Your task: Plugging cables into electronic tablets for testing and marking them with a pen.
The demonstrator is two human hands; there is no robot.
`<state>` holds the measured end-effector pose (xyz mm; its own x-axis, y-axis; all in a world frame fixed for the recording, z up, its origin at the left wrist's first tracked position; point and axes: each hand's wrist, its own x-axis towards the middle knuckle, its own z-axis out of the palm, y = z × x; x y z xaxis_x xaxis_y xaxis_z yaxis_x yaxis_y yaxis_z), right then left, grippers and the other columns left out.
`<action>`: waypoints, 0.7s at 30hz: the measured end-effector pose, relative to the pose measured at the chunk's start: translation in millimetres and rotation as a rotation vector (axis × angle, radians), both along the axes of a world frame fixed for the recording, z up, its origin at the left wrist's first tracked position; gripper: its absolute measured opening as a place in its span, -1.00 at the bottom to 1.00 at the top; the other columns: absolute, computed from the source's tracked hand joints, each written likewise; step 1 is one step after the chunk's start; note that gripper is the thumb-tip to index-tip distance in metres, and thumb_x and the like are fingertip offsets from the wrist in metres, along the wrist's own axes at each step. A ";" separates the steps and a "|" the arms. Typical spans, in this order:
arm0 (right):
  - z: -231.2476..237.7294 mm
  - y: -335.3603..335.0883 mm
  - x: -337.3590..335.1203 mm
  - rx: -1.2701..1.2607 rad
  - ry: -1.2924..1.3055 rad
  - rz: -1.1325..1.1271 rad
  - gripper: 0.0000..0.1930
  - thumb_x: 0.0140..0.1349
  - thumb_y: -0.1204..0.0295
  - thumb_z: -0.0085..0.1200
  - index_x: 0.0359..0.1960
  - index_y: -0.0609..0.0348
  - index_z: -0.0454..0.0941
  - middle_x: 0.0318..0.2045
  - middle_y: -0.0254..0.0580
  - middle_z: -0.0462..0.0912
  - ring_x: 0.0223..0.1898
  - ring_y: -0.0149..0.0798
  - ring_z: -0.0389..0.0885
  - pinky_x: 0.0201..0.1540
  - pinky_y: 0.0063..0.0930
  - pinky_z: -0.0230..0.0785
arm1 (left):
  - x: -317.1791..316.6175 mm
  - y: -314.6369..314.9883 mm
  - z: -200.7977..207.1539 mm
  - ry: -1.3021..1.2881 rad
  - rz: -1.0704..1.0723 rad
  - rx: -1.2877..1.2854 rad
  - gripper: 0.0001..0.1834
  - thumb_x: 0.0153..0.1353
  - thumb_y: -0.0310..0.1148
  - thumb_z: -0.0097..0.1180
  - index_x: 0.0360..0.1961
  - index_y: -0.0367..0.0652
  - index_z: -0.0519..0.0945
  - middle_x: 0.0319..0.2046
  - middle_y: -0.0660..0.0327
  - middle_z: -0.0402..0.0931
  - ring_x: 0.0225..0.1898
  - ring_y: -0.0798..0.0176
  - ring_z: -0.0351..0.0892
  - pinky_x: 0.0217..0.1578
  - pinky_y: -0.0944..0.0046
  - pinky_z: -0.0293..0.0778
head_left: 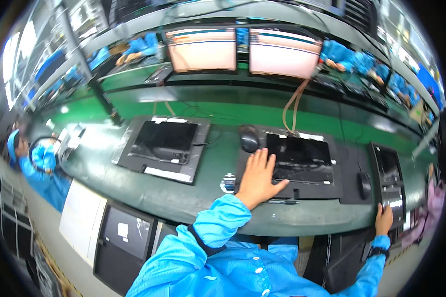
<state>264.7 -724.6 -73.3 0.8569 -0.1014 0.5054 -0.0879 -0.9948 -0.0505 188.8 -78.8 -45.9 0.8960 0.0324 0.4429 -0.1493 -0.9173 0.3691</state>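
My left hand [258, 179] is spread flat, its fingers reaching onto the left part of a black foam tray [292, 188] and the edge of a dark display panel [302, 156] lying there. Just beyond its fingertips sits a black computer mouse [250, 139]. A pen [282, 202] lies by the wrist, along the tray's near edge. Far to the right, my right hand [384, 219] grips the near end of a narrow black tray [394, 194] that bears dark glossy panels. The fingers under that tray are partly hidden.
Another dark panel [166, 140] rests on a grey tray to the left. A second mouse [364, 185] lies right of centre. Two lit monitors [201, 51] stand behind the green bench [218, 208]. Black trays [123, 247] are stacked low left. People in blue [37, 168] sit around.
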 end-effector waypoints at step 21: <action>23.2 476.5 -110.5 0.852 0.285 1.090 -0.92 0.53 0.55 0.22 -0.17 0.30 0.69 -0.33 -0.13 0.69 -0.29 -0.25 0.65 -0.18 -0.34 0.48 | -192.8 15.4 6.8 -0.080 -0.575 -0.391 -0.51 0.45 -0.27 0.40 0.28 -0.33 0.68 0.34 -0.13 0.61 0.44 -0.18 0.55 0.51 -0.22 0.42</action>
<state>154.3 -248.2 -50.1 0.7632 0.4867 0.4250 0.5858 -0.2436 -0.7730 -4.0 -63.4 -39.1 0.7837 -0.2669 0.5609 -0.6120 -0.4865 0.6235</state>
